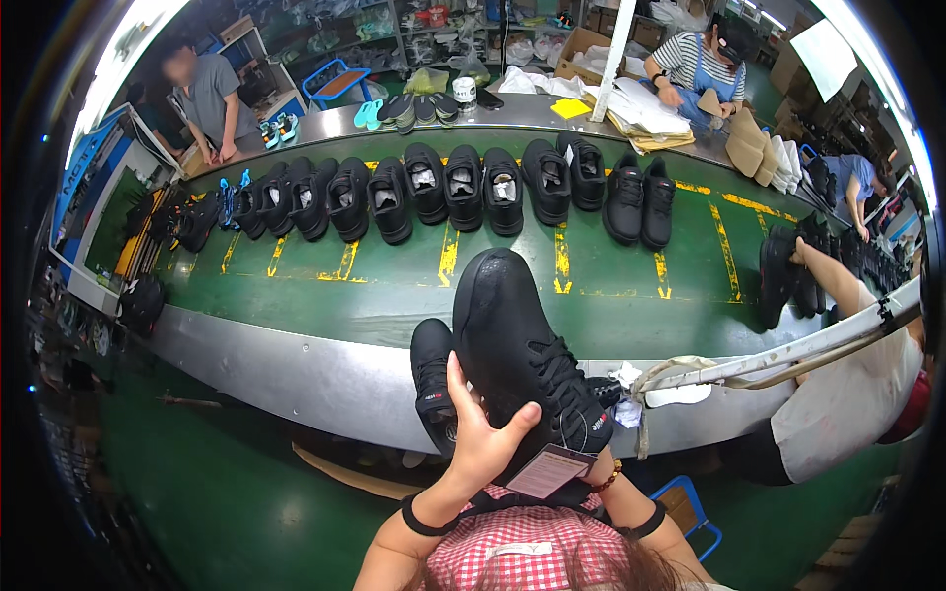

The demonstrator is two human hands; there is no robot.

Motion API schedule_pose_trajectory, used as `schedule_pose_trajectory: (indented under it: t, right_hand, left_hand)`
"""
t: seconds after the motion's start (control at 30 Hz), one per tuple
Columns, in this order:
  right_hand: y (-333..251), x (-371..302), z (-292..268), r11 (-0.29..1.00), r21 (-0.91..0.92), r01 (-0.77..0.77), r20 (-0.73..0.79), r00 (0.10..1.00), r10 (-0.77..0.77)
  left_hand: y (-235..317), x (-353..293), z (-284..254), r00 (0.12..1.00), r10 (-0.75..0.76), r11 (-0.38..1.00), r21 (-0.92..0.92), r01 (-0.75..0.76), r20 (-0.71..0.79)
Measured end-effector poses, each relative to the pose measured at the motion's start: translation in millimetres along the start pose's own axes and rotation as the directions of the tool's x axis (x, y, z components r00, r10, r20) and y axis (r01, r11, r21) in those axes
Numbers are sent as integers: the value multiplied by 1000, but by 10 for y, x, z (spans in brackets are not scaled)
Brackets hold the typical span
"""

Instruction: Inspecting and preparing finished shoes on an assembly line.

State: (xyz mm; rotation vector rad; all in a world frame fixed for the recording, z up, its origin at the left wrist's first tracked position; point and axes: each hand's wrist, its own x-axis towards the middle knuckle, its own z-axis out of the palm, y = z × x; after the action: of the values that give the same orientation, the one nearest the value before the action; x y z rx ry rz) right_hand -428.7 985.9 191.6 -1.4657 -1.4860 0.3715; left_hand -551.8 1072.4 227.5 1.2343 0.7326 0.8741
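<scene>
A black lace-up shoe (501, 330) is held up in front of me, toe pointing away, over the near metal edge of the line. My left hand (483, 431) grips its left side, thumb and fingers pressed on the upper. From the heel end hangs a paper hang tag (550, 471) on a thin loop. My right hand (600, 467) is at the heel, mostly hidden behind the shoe and tag, so its fingers do not show. A second black shoe (432, 366) lies just left of the held one, on the metal edge.
A row of black shoes (463, 187) stands across the green conveyor belt (394, 286) with yellow marks. On the right, a white metal bar (749, 364) juts over the near edge. A co-worker's arm (833, 276) reaches toward black shoes there. Other people work beyond the far ledge.
</scene>
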Motion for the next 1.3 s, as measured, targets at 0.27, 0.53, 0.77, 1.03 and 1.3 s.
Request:
schedule_pose_trajectory:
  t: [0.27, 0.53, 0.77, 1.03, 1.3]
  right_hand:
    - [44, -41, 54, 993, -114, 28, 49, 999, -23]
    - [23, -78, 180, 992, -10, -124, 55, 991, 125]
    - [166, -231, 341, 917, 259, -303, 81, 953, 292]
    - [204, -349, 304, 546, 700, -460, 296, 883, 364]
    - [28, -347, 226, 986, -133, -100, 145, 982, 119]
  left_hand:
    - [-128, -80, -139, 986, 97, 945, 297, -135, 139]
    - [-139, 49, -169, 994, -50, 997, -67, 44, -96]
    - [-64, -121, -241, 965, 261, 593, 792, -144, -21]
    - [68, -133, -389, 880, 136, 466, 755, -462, 454]
    - [84, -172, -562, 589, 240, 366, 490, -791, 772]
